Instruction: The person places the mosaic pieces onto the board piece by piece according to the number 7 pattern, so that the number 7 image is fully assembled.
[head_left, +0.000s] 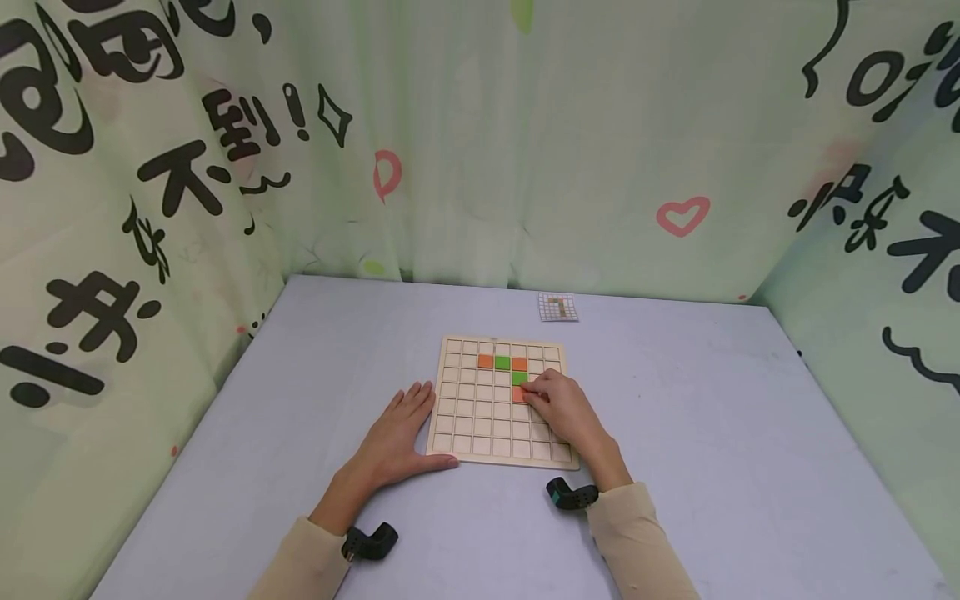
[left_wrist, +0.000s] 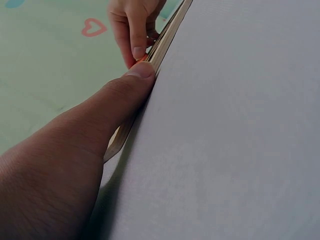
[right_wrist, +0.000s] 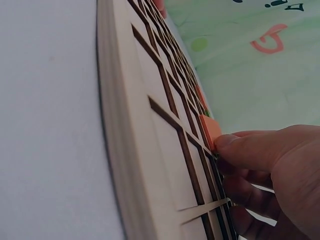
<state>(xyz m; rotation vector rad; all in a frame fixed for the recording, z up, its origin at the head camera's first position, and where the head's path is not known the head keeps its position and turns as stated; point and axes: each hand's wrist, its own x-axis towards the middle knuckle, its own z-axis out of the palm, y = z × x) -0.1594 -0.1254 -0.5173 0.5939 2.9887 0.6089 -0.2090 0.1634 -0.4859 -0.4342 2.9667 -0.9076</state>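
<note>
L hand (head_left: pixel 405 432), fingers straight, against board (head_left: pixel 484 408), prob. to stop sliding — R hand (head_left: pixel 567 410) pinches orange tile (right_wrist: pixel 210 131), prob. for ctrl.

from above, the head camera faces forward and down over the board (head_left: pixel 482 410) to the curtain (head_left: pixel 585 150). close, low and tilted, the left wrist view looks past the left hand (head_left: pixel 401 433), the right one across the board; both share the right hand (head_left: pixel 567 410) and an orange tile (right_wrist: pixel 210 131).
</note>
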